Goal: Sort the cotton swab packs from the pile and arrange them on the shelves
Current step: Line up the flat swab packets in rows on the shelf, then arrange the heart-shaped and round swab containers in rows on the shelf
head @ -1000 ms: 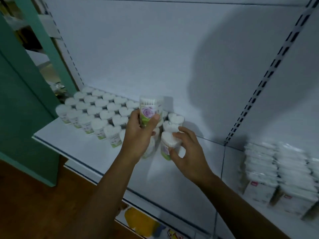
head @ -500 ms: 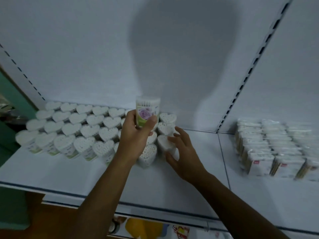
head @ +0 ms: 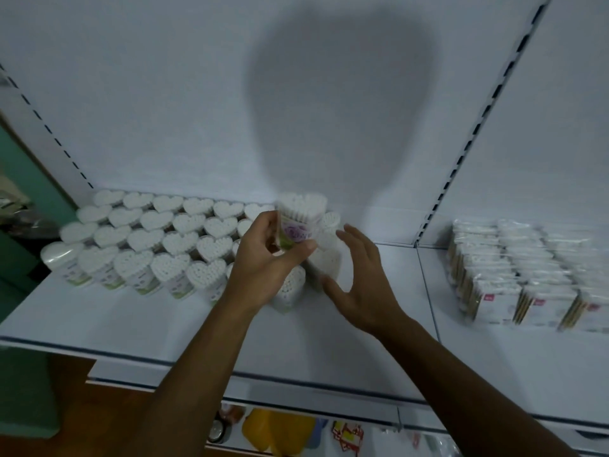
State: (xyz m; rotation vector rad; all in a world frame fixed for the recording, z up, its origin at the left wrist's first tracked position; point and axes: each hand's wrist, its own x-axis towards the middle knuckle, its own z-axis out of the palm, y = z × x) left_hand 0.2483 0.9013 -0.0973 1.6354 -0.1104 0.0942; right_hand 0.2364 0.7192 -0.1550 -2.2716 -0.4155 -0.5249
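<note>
White heart-shaped cotton swab tubs point(head: 171, 237) stand upright in tight rows along the back-left of the white shelf point(head: 99, 311), their tops forming a neat block, probably so that each new tub can slot in beside the last. The left hand point(head: 263, 258) is clamped on one more tub point(head: 301, 219), thumb and fingers pinching its sides where a purple rose label shows. It holds it raised over the right end of the block, upright, which looks like a way to line it up with a free spot before lowering it.

The right hand point(head: 359, 278) has its fingers spread apart and holds nothing. It hovers just beside the last few tubs point(head: 324, 262) at the row's end, whether touching them I cannot tell. It seems placed to steady or nudge them so the incoming tub does not knock them over.

Further right on the shelf, past a seam, flat wrapped swab packs point(head: 527, 275) sit stacked in their own group, well apart from the hearts. A slotted upright point(head: 474, 133) runs up the back wall between the two groups. Below the shelf edge, some colourful goods point(head: 280, 433) show on a lower level, too blurred to name. The close-packed end tubs are the main thing in the way of a clean placing, since the gaps there are narrow.
</note>
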